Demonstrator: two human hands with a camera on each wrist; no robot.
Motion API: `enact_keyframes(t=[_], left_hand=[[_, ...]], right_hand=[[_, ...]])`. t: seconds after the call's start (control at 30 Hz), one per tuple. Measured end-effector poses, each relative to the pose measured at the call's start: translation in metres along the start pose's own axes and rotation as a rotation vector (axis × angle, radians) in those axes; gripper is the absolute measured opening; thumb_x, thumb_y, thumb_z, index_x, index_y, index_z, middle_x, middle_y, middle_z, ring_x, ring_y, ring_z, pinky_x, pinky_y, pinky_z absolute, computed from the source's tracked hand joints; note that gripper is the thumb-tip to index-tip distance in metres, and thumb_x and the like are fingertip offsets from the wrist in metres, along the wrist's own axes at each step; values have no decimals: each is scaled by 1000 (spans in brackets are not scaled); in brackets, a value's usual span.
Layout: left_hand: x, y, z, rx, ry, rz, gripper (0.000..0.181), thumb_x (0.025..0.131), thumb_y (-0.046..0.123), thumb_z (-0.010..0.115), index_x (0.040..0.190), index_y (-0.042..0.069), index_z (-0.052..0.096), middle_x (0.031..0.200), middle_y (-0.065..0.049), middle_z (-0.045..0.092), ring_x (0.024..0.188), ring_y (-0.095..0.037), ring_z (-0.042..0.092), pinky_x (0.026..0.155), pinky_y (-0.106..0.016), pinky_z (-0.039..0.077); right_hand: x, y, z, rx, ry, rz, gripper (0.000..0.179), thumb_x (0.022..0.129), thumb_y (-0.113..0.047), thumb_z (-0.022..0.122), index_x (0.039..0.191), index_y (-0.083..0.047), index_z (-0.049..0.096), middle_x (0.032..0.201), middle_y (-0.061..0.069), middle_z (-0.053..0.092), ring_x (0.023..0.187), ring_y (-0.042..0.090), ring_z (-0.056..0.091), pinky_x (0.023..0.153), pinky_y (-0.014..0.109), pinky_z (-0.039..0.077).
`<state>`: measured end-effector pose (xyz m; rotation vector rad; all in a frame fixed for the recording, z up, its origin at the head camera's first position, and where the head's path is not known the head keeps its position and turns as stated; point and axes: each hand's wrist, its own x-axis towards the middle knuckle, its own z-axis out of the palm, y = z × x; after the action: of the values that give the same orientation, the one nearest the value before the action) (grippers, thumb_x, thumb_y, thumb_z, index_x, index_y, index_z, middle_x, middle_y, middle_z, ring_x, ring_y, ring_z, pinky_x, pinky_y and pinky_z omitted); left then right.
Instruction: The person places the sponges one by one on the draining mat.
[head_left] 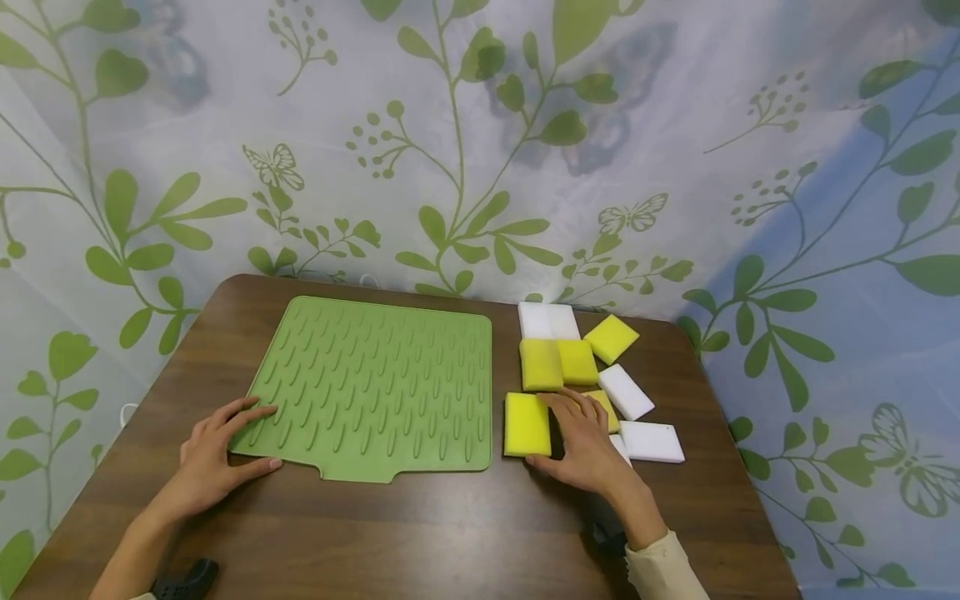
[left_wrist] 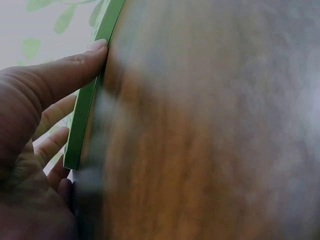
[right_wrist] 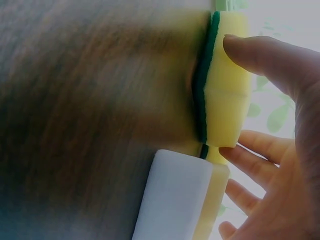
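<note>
A green ridged mat (head_left: 375, 383) lies flat on the brown table. My left hand (head_left: 213, 454) is at its front left corner, fingers spread along the left side and thumb touching the front edge; the left wrist view shows the thumb (left_wrist: 82, 65) against that edge. Right of the mat, my right hand (head_left: 581, 442) holds a bright yellow sponge (head_left: 527, 425) between thumb and fingers. In the right wrist view this sponge (right_wrist: 227, 80) has a dark green scouring layer facing the table. Another yellow sponge (head_left: 603, 408) is partly hidden under the right hand.
Behind the right hand lie more yellow sponges (head_left: 542, 364) and white foam blocks (head_left: 547, 321). Further white blocks (head_left: 652, 442) are to its right, with one yellow sponge (head_left: 611, 337) near the back. A leaf-patterned curtain (head_left: 480, 167) hangs behind the table (head_left: 405, 533).
</note>
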<state>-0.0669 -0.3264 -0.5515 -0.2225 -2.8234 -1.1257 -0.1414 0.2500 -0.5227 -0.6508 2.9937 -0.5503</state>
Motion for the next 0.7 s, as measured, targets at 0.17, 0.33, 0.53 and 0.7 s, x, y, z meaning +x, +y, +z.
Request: enact_keyframes(t=[0.17,0.33,0.53,0.7], left_hand=[[-1,1,0,0,4,2,79,81,23,95,151,15,60,165,-27,39,139,-65,26,90,-75,21],[-1,1,0,-1,2,0,79,81,23,95,152,15,59,165,-27,38,140,-65,25,90,-75,21],[-2,0,0,3,-5,-4,80,81,24,95,152,16,59,165,-27,38,140,-66,25,90,-77,21],[-2,-1,0,4,-6,-2,80,81,23,95,152,16,59,165,-27,38,140,-66,25,90,-77,21]], right_hand=[[0,-1,0,4,10,0,94,81,-55,87,158,-16,50,160,8,56,158,40,33,124,70,16],[-1,-1,0,-2,26,-1,94,81,-56,88,158,-17,51,159,6,57,156,40,36,122,70,19],[0,-1,-1,-8,44,-9,94,81,-57,89,158,-18,50,159,5,56,154,38,39,120,69,23],[1,-2,-3,-4,55,-12,96,82,-61,87,159,-18,49,160,7,54,152,38,41,119,69,25]])
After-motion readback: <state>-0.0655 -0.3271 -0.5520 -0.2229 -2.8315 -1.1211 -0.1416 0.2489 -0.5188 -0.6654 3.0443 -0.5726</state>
